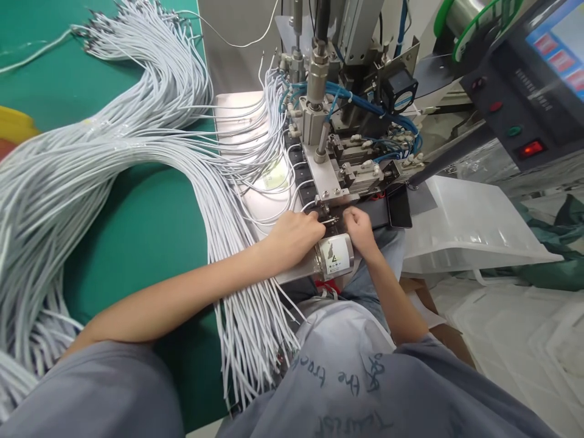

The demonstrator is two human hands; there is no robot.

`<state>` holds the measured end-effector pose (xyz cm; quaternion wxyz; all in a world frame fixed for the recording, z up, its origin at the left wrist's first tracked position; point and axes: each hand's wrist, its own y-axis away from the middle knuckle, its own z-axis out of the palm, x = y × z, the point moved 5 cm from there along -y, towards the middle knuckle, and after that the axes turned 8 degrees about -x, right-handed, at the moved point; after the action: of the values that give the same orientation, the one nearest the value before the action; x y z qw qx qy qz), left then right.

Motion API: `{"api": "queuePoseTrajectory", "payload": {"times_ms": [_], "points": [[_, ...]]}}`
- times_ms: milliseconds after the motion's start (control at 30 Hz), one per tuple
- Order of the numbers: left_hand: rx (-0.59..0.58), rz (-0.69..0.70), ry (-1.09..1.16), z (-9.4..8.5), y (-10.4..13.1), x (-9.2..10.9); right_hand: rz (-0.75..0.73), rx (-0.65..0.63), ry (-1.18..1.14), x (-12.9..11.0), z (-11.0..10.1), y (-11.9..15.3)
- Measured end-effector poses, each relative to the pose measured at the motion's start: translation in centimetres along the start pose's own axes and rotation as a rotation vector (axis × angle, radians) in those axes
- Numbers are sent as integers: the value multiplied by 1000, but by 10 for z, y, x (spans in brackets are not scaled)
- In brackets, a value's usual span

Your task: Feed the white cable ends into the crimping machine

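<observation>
My left hand (294, 237) is closed at the near end of the machine's black track. A short white cable end (328, 221) sticks out from its fingertips toward a small metal fixture (336, 219). On the other side of that fixture, my right hand (359, 230) is curled with its fingers together; what they pinch, if anything, is hidden. Just below both hands is a round container with a white label (336, 255). White cables (255, 152) run from a large bundle on the left to the black track (303, 176) of the soldering machine (314, 128). My left forearm lies across the bundle.
A green table mat (150, 225) lies under the cable bundle. A control panel (524, 115) with a lit red switch stands at the right, below a wire spool (474, 18). A dark phone (399, 207) and a translucent plastic bin (474, 225) are right of my right hand.
</observation>
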<state>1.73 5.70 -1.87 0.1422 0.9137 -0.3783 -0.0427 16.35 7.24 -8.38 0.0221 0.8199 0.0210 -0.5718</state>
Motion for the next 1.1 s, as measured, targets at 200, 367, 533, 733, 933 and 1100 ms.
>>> {"api": "queuePoseTrajectory", "payload": {"times_ms": [200, 367, 533, 733, 933, 1100], "points": [[8, -156, -39, -5, 1, -10, -113, 259, 230, -49, -1, 77], [-6, -223, -33, -4, -2, -18, 69, -352, 279, -44, 65, 116], [70, -162, 13, -8, 0, -10, 80, -655, 290, -35, 96, 122], [318, 227, 255, -22, 11, 26, 6, -337, 175, -56, 35, 101], [381, 339, 518, -16, 8, 22, 21, 28, -223, -50, -22, 70], [471, 406, 722, -23, 8, 13, -18, 73, -431, -50, -15, 63]]}}
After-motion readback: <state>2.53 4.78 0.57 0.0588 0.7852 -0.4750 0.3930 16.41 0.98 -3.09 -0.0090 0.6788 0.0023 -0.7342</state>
